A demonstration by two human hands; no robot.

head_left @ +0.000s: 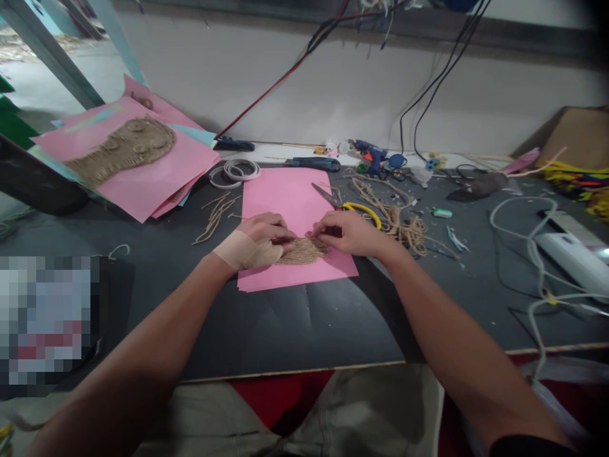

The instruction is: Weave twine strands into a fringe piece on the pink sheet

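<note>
Twine patch (pixel 299 252) lies on the pink sheet (pixel 285 197) between both hands: left hand (pixel 259 241) curled over its left end, right hand (pixel 349 233) with fingertips bunched at its upper right edge; whether either pinches a strand, cannot tell. Rows packed nearside of the fingertips, paper beyond them bare; coverage judged partial, with loose twine (pixel 404 231) right of the right hand, scissors (pixel 353 206) just beyond it.
</note>
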